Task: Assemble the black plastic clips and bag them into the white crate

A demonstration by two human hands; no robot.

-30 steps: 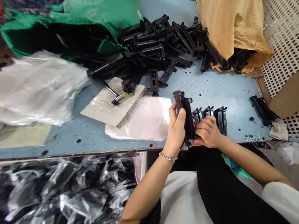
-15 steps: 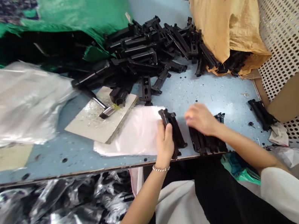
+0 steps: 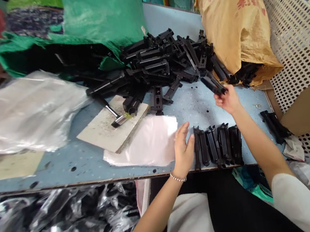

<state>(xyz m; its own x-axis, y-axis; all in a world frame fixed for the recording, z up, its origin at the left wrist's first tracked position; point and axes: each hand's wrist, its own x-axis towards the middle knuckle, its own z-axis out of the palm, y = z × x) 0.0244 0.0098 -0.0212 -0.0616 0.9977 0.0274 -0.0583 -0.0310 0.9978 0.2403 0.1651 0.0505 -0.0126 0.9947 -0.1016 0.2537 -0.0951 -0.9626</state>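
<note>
My right hand (image 3: 229, 100) grips the near end of a long black plastic part (image 3: 211, 84), close to the right edge of the heap. My left hand (image 3: 183, 149) is open, thumb apart from the fingers, and holds nothing. Just right of it, several similar black plastic parts stand side by side in a row (image 3: 214, 147) along the table's front edge. Beyond both hands lies a loose heap (image 3: 151, 59) of the same parts. Left of my left hand is a stack of clear plastic bags (image 3: 147, 143), flat on the table.
A hammer (image 3: 116, 118) rests on a pale board (image 3: 101, 135). A green sack (image 3: 105, 13) and a yellow sack (image 3: 232, 12) spill parts at the back. At right stands a perforated white basket (image 3: 304, 47); bagged parts (image 3: 58, 231) fill the space below the table's left front.
My right hand has moved from the row out to the heap and taken hold of a black plastic part. My left hand has let go of the parts at the row's left end.
</note>
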